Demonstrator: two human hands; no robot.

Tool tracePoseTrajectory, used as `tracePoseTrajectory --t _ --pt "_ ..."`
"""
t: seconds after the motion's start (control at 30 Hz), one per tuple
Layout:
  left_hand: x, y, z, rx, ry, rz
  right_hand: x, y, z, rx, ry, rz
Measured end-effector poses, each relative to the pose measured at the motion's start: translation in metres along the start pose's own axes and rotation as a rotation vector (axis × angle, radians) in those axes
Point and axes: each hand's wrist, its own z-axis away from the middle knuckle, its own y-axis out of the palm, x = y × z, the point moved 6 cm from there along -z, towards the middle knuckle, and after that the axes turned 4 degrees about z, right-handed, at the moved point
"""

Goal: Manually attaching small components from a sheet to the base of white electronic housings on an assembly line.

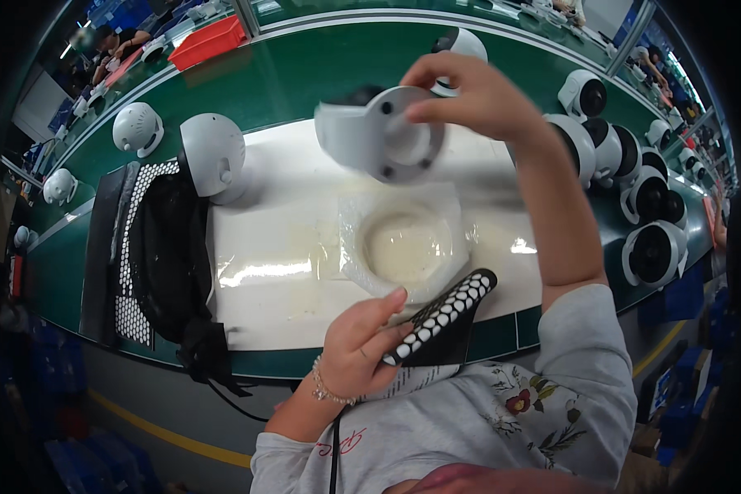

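Above the far middle of the work mat, my right hand point(469, 99) grips the rim of a round base on a white camera-like device point(346, 136). The device is tipped so its underside shows, with dark round spots around the rim; it is slightly blurred. Close to my body, my left hand point(362, 337) has its fingers closed at the lower end of a black strip with rows of white oval dots point(445, 317). Between the hands lies a pale holder with a round hollow point(407, 247), wrapped in clear film, with no device in it.
The white mat point(263, 305) covers part of the green bench. At left stand a white device point(210, 152), a black bag-like bundle point(169, 255) and dotted strips point(132, 321). Several white devices with black fronts point(654, 251) crowd the right. A red tray point(208, 44) sits far left.
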Motion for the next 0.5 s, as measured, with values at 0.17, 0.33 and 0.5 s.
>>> tracePoseTrajectory --t 0.17,0.33,0.5 --pt "-0.009 0.003 -0.01 0.099 0.038 -0.035 -0.087 0.065 -0.046 -0.327 -0.026 0.642" --pt "-0.01 0.006 -0.011 0.117 0.078 -0.057 -0.101 0.078 -0.066 -0.512 -0.199 0.867" --pt "-0.008 0.007 -0.011 0.135 0.054 -0.073 -0.104 0.074 -0.066 -0.527 -0.336 0.83"
